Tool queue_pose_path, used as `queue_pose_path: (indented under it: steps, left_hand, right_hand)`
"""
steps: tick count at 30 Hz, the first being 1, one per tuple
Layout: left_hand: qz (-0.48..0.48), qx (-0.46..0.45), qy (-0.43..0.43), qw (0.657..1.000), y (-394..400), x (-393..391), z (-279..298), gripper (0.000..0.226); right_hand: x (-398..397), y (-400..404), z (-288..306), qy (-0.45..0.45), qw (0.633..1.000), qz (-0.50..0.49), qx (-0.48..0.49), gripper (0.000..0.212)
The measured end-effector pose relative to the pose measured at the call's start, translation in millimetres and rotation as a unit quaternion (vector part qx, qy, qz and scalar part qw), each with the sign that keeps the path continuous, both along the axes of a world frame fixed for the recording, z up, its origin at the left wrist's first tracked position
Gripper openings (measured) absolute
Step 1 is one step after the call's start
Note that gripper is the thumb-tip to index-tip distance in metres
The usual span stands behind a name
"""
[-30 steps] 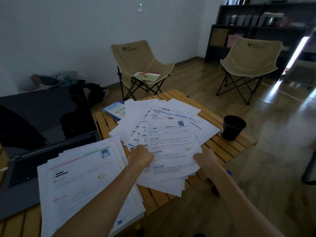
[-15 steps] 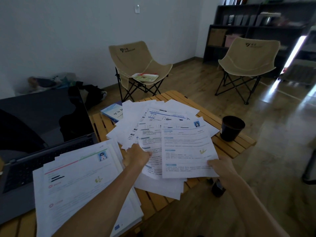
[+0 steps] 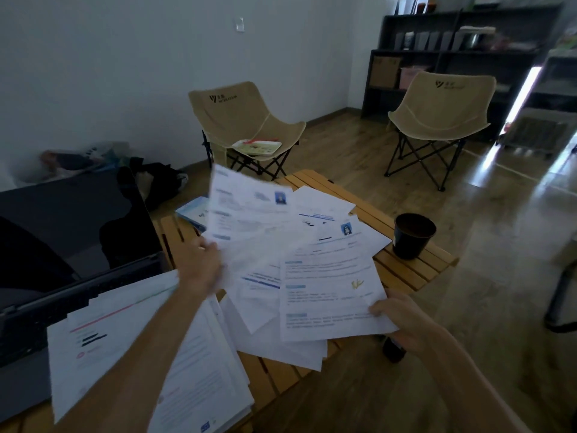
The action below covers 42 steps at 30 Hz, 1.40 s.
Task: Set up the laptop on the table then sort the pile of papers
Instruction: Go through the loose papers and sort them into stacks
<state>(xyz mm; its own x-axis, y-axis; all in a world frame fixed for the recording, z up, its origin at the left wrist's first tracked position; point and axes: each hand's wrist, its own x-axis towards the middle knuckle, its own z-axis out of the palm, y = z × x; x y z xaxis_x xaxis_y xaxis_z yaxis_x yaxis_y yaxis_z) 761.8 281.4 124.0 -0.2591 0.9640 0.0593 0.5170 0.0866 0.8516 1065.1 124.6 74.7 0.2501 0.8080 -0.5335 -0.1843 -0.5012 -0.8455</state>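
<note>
Papers (image 3: 299, 245) in two heaps, one laptop (image 3: 62, 245), two hands lifting sheets

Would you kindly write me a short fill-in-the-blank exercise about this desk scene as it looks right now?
1. The left hand lifts a sheet printed with a small ____ photo at its top right.
2. The right hand pinches another sheet at its lower ____ corner.
3. The black cup stands on the wooden table, to the ____ of the loose papers.
4. The open laptop has a ____ screen.

Missing words: portrait; right; right; dark
</note>
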Motion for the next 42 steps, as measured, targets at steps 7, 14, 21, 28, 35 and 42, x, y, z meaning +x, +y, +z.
queue_pose_path:
  steps: [7,14,21,28,35,42]
  left_hand:
    - [-0.166,-0.067,0.147,0.973,-46,80,-75,0.027]
    - [-0.124,-0.072,0.317,0.937,36,58,-53,0.059]
    - [-0.184,-0.140,0.210,0.950,70,47,-59,0.046]
    - [-0.029,0.069,0.041,0.996,51,22,-31,0.010]
    - [-0.006,0.056,-0.228,0.972,41,-11,-4,0.013]
    - [-0.144,0.012,-0.082,0.986,-14,35,-25,0.019]
  right_hand:
    - [4,18,1,0.077,0.997,-0.012,0.023,0.035]
    - [-6,34,-2,-0.123,0.992,0.008,-0.019,0.012]
    - [0,28,-12,-0.094,0.995,-0.030,0.010,0.016]
    - [6,18,-16,-0.021,0.996,-0.074,0.048,0.032]
    - [9,22,-12,0.032,0.994,-0.058,0.084,0.047]
    - [1,27,-5,0.056,0.987,-0.092,0.121,0.038]
